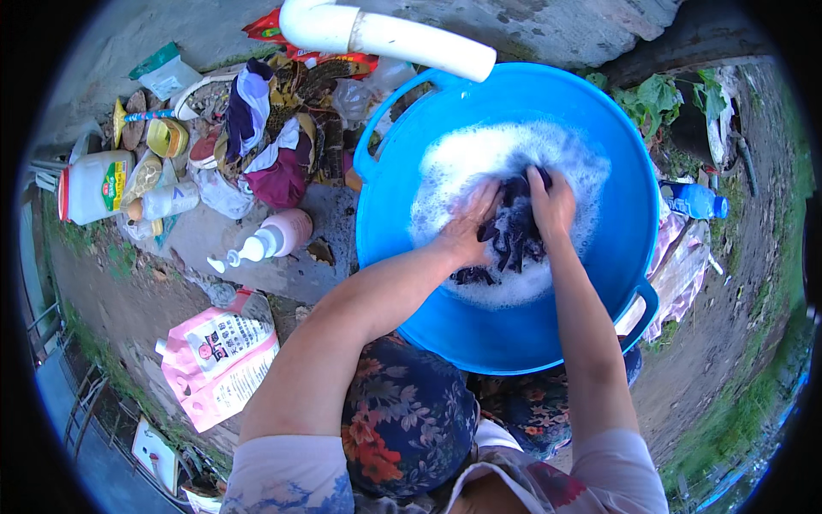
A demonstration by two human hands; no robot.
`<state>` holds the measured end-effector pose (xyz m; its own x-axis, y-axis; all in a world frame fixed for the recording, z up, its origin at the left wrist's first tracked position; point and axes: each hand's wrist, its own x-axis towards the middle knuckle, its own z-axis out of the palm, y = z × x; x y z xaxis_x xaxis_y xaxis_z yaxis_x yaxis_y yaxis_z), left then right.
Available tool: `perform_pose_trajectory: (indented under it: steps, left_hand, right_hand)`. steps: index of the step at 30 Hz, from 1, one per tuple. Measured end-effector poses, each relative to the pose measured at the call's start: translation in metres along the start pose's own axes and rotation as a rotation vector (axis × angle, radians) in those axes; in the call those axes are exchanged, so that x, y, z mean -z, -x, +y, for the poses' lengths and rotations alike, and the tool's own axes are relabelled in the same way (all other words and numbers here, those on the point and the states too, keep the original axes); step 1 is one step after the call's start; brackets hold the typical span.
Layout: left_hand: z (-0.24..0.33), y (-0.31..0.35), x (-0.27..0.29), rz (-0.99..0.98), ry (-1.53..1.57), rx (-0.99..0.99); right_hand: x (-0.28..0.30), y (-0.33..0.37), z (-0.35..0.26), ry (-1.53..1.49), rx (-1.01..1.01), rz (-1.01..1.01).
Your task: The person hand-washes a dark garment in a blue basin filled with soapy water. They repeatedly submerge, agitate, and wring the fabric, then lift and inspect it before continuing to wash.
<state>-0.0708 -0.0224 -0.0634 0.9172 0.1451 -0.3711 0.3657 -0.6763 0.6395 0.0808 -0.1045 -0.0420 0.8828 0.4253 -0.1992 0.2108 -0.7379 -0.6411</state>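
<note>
A wide blue plastic tub (621, 257) holds foamy white suds (445, 171) and a wet, dark cloth (518, 236), bunched up in the middle. My left hand (471, 224) grips the left side of the cloth, its fingers partly covered by foam. On the other side, my right hand (555, 201) is closed on the upper right part of the same cloth, with its thumb toward the middle. Suds and folds hide some fingertips of both hands. What kind of garment the cloth is cannot be made out.
A white pipe (419, 47) ends above the tub's far rim. To the left stand a pink pump bottle (287, 231), a pink refill pouch (218, 360), a white jug (98, 188) and piled clothes (278, 171). A blue-capped bottle (698, 201) lies right of the tub.
</note>
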Motion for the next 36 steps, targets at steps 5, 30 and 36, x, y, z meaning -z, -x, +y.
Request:
perform_pose_trajectory:
  steps: [5,30,36]
  left_hand:
    - [-0.005,-0.01,-0.02,-0.278,-0.771,-0.128]
    - [0.005,-0.006,0.004,-0.165,-0.263,0.069]
    - [0.01,-0.009,0.01,-0.402,-0.328,0.116]
  right_hand:
    - [-0.033,0.103,-0.003,0.279,0.293,0.036]
    - [0.004,-0.017,-0.014,0.106,0.155,-0.35]
    - [0.101,0.012,-0.036,0.085,0.248,-0.502]
